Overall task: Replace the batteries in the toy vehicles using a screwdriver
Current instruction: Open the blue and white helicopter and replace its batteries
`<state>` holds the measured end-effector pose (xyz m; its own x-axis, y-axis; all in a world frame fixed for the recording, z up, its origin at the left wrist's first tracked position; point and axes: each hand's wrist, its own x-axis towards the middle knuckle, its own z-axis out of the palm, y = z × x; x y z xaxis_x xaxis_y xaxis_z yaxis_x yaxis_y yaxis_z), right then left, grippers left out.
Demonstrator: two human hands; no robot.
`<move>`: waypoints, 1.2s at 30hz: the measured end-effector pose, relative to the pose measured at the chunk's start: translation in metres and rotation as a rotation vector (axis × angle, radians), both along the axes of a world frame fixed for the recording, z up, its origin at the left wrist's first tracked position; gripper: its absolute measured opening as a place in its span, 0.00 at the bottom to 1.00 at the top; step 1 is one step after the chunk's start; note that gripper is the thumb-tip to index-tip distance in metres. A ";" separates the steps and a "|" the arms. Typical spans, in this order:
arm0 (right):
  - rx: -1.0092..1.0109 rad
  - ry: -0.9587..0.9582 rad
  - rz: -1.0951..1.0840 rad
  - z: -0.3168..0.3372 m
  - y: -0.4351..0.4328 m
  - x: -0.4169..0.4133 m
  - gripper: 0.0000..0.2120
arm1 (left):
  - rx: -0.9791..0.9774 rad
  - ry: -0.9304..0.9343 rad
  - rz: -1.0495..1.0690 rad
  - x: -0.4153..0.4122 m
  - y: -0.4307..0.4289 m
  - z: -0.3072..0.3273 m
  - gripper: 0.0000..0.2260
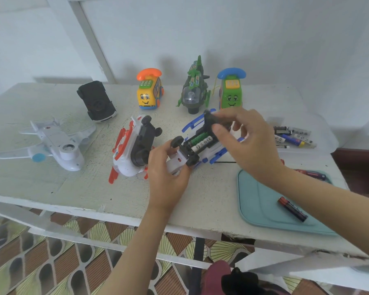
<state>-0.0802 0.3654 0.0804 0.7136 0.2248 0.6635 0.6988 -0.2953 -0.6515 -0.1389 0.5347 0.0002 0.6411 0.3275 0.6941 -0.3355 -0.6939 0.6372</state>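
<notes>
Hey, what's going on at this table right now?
A person is swapping batteries in a blue-and-white toy vehicle lying upside down. The left hand holds one end of it; the right hand pinches the black battery cover above the open compartment, where two batteries sit. Spare batteries lie to the right.

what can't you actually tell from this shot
Head view:
- Screwdriver: maybe the thin dark rod; right hand covers the rest.
- Black piece the right hand pinches: fingers hide what it is.
- Labels on fitted batteries in the blue toy: too small.
- Spare batteries behind the right forearm: partly hidden.
</notes>
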 end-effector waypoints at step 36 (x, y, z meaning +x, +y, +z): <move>-1.278 -0.122 -0.114 -0.010 -0.069 -0.001 0.05 | 0.033 -0.001 0.001 -0.001 -0.002 0.001 0.21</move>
